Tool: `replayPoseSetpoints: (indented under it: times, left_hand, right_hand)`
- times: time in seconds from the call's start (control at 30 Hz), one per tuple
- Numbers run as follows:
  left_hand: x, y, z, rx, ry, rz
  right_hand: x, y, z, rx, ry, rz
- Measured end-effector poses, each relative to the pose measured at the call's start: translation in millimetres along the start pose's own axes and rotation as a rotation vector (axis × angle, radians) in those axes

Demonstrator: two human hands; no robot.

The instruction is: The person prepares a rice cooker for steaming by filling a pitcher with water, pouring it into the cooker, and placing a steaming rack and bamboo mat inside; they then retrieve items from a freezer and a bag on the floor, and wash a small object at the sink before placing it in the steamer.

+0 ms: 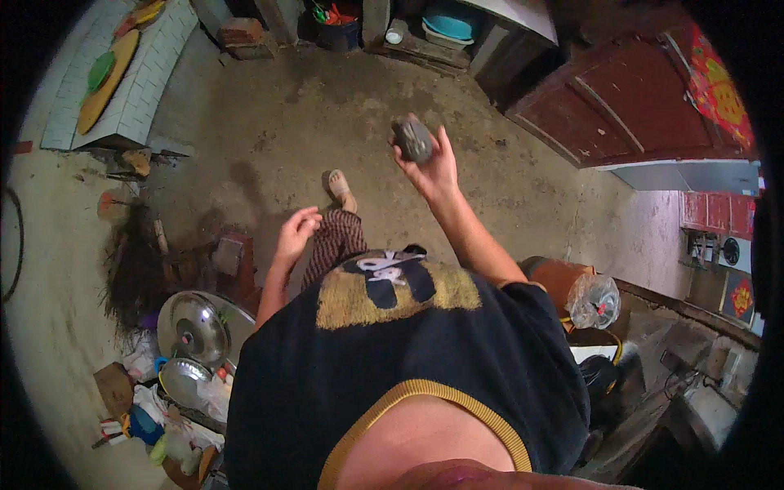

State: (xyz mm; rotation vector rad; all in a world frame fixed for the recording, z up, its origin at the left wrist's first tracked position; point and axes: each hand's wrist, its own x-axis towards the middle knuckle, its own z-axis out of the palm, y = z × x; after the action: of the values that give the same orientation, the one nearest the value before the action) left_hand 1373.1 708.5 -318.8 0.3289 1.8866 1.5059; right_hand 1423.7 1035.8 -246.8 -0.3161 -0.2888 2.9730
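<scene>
My right hand (pixel 440 164) is stretched out in front of me above the floor. It grips a dark grey, rounded lump (pixel 413 141), which looks like a stone and is slightly blurred. The thumb and fingers wrap its lower side and edges. Near my thigh, my left hand (pixel 297 234) hangs in the air with loosely bent fingers, and nothing shows in it. Below both hands lies the bare concrete floor (pixel 380 92). One sandalled foot (pixel 339 185) is stepping forward under the left hand.
A white-tiled counter (pixel 153 67) at upper left bears a round wooden board (pixel 116 73) and a green strainer (pixel 101 70). Dark red doors (pixel 618 98) stand at right. Pot lids (pixel 195 324) lie at lower left; an orange gas cylinder (pixel 557 278) stands beside my right elbow.
</scene>
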Motion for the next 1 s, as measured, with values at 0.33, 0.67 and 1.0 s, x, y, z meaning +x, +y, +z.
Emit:
replayPoseSetpoints:
  times: [0.33,0.67,1.0]
  left_hand:
    - [272.2,169.5,-21.4,-0.522,-0.084,0.028]
    - [512.2,276.5,-37.6,-1.0,-0.01,-0.079]
    - [678.6,344.3,-144.7,-1.221,0.051,-0.116]
  right_hand:
    - [248.5,-18.5,54.1,-0.053,0.019,-0.026]
    - [465.9,-56.0,88.7,-1.095,0.144,-0.419]
    - [686.8,-105.4,142.1,-1.844,-0.284,-0.687]
